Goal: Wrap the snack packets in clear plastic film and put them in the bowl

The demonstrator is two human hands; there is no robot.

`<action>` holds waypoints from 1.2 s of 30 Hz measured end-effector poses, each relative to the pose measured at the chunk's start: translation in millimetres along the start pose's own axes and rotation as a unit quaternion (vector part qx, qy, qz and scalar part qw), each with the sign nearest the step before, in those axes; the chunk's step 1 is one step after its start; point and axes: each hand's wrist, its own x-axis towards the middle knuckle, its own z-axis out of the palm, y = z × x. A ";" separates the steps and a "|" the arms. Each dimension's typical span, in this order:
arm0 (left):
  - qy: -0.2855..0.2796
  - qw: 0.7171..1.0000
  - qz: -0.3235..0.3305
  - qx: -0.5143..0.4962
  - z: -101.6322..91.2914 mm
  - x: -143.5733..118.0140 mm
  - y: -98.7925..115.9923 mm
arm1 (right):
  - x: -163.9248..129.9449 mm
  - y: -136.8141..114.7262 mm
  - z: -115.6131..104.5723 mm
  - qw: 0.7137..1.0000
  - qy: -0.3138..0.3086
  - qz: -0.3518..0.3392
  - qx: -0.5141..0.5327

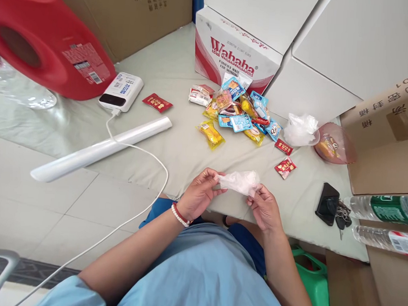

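Note:
Between my two hands a crumpled, translucent plastic bag (241,181) is stretched out sideways above the front edge of the cloth-covered surface. My left hand (198,195) pinches its left end between thumb and fingers; a red and white bead bracelet circles that wrist. At the right end, my right hand (263,208) grips the bag with its fingertips. Beyond the hands lies a heap of wrapped snacks (241,113) in blue, yellow and red packets, with a yellow packet (210,134) at its near edge. Two small red packets (285,167) lie to the right of the heap.
A white lamp tube (101,149), a cabled power bank (121,92) and a red jug (47,39) stand or lie left. A Wahaha carton (237,53) backs the snacks. Rightward are bunched plastic bags (300,129), a pink bowl (346,146), a phone (327,203), keys and bottles.

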 end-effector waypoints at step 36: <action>0.085 0.773 0.199 0.596 -12.8 -1.0 9.4 | -7.3 -4.7 7.7 0.997 0.032 0.068 0.004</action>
